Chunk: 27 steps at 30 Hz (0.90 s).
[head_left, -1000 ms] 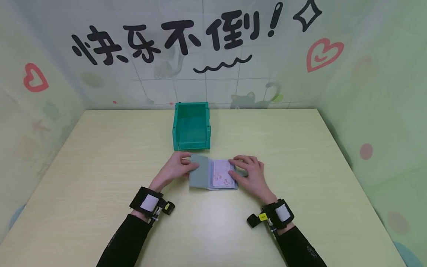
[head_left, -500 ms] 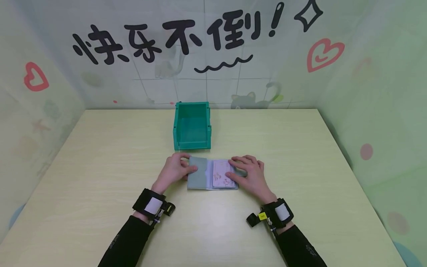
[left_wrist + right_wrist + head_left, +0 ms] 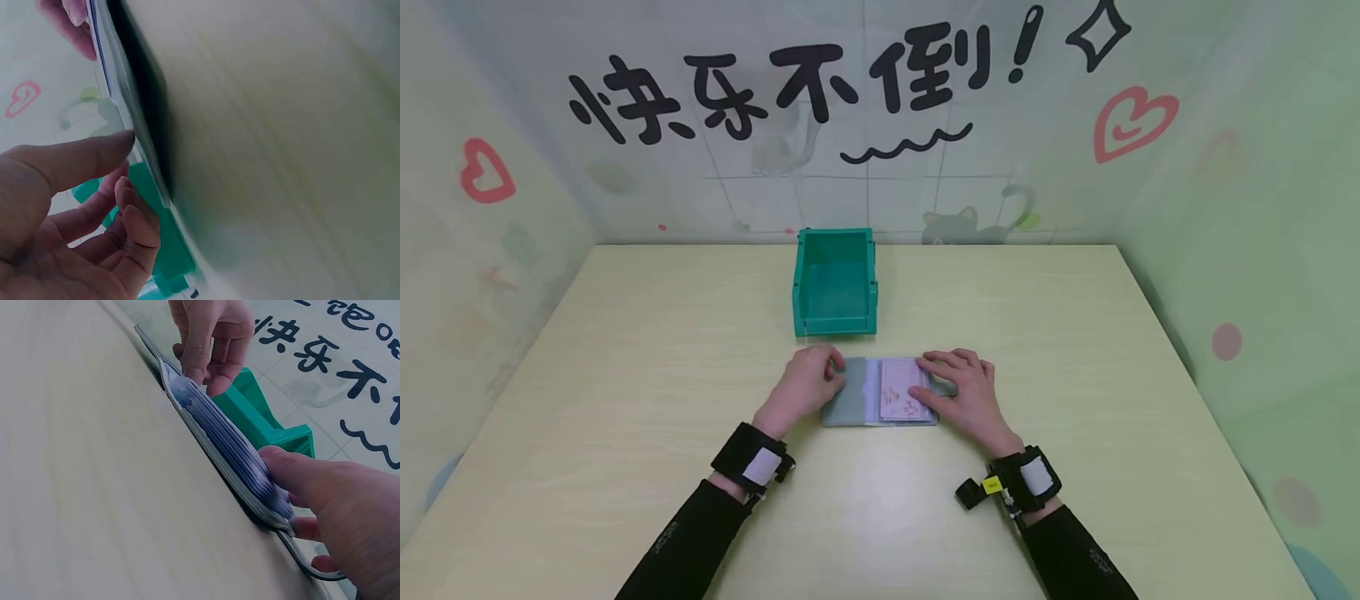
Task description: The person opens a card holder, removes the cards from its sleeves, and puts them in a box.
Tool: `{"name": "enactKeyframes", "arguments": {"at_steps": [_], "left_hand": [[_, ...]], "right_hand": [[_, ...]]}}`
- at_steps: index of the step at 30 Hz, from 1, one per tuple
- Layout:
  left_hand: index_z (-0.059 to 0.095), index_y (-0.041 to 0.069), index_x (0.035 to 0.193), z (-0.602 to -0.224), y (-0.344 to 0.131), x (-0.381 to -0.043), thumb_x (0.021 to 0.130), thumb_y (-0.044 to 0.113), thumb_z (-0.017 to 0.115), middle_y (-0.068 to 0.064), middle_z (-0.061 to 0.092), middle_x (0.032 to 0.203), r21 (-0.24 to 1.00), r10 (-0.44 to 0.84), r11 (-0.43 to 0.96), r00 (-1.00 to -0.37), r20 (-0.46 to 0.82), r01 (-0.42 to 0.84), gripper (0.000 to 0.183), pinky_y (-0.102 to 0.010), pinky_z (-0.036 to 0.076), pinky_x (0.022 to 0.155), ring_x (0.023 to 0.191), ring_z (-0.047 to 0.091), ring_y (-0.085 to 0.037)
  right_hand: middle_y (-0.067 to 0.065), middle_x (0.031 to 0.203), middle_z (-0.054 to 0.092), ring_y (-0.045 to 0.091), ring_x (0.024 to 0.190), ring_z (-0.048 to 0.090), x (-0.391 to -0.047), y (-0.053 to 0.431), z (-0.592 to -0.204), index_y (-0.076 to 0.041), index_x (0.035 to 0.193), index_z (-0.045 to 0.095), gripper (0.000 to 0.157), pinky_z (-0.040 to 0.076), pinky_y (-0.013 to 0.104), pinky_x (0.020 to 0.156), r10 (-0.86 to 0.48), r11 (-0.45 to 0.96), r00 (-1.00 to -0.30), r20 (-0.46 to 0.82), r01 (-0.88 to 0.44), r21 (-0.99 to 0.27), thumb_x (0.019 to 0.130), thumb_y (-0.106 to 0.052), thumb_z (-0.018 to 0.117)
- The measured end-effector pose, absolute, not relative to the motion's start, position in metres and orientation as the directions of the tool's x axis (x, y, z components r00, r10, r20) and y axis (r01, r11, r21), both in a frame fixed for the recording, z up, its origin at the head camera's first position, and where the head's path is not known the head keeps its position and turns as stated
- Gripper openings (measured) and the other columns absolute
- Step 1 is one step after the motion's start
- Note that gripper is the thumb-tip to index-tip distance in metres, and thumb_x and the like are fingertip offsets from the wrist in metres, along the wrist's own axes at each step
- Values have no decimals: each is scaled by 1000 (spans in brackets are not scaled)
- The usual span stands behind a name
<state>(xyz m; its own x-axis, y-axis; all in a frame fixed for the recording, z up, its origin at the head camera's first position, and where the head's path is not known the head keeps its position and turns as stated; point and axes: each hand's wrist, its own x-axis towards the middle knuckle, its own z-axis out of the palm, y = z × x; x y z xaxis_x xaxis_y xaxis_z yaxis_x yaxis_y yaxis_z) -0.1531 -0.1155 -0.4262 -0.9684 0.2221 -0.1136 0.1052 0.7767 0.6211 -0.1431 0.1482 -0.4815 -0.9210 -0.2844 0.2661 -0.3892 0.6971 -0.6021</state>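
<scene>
A small card holder [image 3: 846, 402] with a grey-blue cover lies spread on the table. On its right half is a thick stack of clear sleeves with a pink printed card [image 3: 901, 390] on top. My right hand [image 3: 962, 392] holds that half, thumb on the sleeves and fingers at the outer edge; the right wrist view shows the layered sleeve edges [image 3: 234, 447]. Over the left cover flap is my left hand [image 3: 808, 383], its fingers loosely bent. In the left wrist view the thumb [image 3: 94, 156] meets the holder's edge, while the other fingers are above the flap, not round it.
Behind the holder stands a green plastic bin [image 3: 835, 283] with a low front wall. The pale wooden table [image 3: 662, 333] reaches back to a printed cloth backdrop [image 3: 775, 200], with cloth walls on both sides. A strap tab [image 3: 943, 386] extends from the holder under my right hand.
The left cover flap has been lowered flat. My left hand has rolled over and shifted slightly right, letting go of the flap's edge. The right hand has stayed nearly still.
</scene>
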Motion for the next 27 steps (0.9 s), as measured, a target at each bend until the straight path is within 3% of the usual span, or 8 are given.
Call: {"name": "enactKeyframes", "arguments": {"at_steps": [3, 5, 12, 20, 27], "left_hand": [[71, -3, 103, -425, -102, -150, 91, 0, 66, -12, 66, 91, 607, 309, 767, -949, -70, 205, 14, -28, 46, 71, 82, 55, -20], [72, -2, 104, -424, -93, -149, 92, 2, 65, -11, 68, 92, 621, 320, 756, -945, -73, 208, 14, -28, 47, 72, 82, 55, -20], [75, -2, 106, -427, -77, -149, 95, 11, 66, -12, 72, 90, 699, 262, 706, -959, -112, 111, 19, -26, 50, 70, 79, 59, -17], [75, -2, 102, -434, -79, -156, 96, 13, 67, -9, 72, 80, 778, 239, 629, -953, -187, 5, 18, -21, 52, 60, 60, 62, -11], [74, -3, 102, -432, -78, -158, 95, 13, 68, -10, 72, 79, 798, 226, 601, -949, -218, -40, 19, -22, 55, 61, 60, 64, -12]], "right_hand": [[8, 136, 65, 34, 126, 45, -143, 149, -483, -15, 129, 70, 50, 24, 51, 98, -280, 695, -919, 277, -393, -602, 85, -37, 78], [8, 136, 65, 33, 126, 45, -142, 150, -484, -15, 129, 70, 50, 24, 51, 98, -278, 698, -918, 283, -395, -597, 85, -37, 79], [7, 137, 64, 33, 126, 44, -141, 149, -486, -16, 130, 69, 50, 25, 52, 99, -279, 715, -917, 284, -396, -576, 86, -40, 77], [7, 138, 63, 33, 127, 44, -142, 146, -485, -17, 131, 68, 51, 25, 53, 100, -278, 725, -920, 275, -389, -569, 87, -41, 77], [8, 138, 63, 34, 127, 43, -141, 145, -484, -17, 132, 68, 52, 25, 52, 99, -279, 728, -921, 272, -388, -565, 86, -40, 77]]}}
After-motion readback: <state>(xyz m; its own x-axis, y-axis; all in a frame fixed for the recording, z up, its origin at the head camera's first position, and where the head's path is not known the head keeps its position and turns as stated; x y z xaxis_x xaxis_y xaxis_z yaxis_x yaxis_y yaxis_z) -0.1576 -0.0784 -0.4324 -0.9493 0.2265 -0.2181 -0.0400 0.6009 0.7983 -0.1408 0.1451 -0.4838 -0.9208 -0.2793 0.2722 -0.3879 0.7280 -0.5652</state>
